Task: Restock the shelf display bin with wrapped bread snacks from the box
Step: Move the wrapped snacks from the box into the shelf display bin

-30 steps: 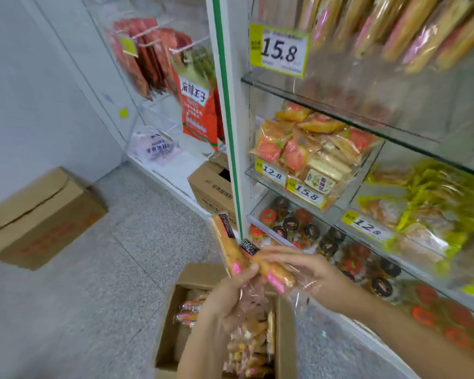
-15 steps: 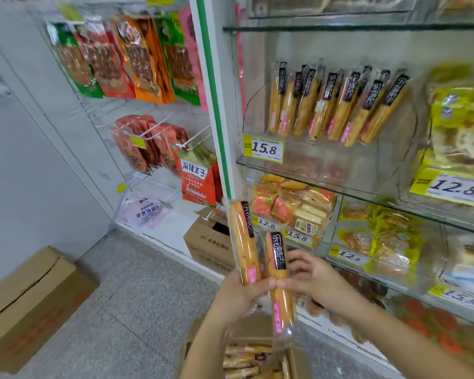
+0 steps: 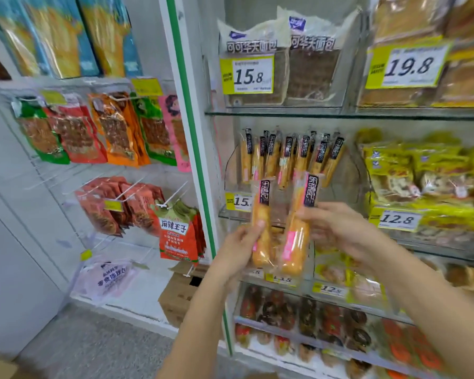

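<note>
Golden bread in clear wrappers with black labels fills both hands of a person at a shop shelf, seen from the head camera. The left hand (image 3: 237, 251) grips the left bread snack (image 3: 261, 231) around its lower half, with the thumb pressed flat on the front of the wrapper. The right hand (image 3: 337, 228) pinches the right bread snack (image 3: 296, 239) just below its black label, thumb in front and fingers curled behind. Both snacks stand nearly upright, just beside each other, in front of the clear display bin (image 3: 342, 195).

The bin sits on a glass shelf (image 3: 225, 214) and holds a row of bread snacks (image 3: 288, 157) of the same kind, leaning upright against its back. A yellow price tag (image 3: 237, 201) on the bin front is partly hidden by the left bread snack.

Above, waffle packs (image 3: 312, 69) stand behind a tag reading 15.8. Left of the green-edged post (image 3: 192, 132), red, orange and green snack packets (image 3: 74, 138) hang on hooks. A cardboard carton (image 3: 178, 296) sits low against the shelving.
</note>
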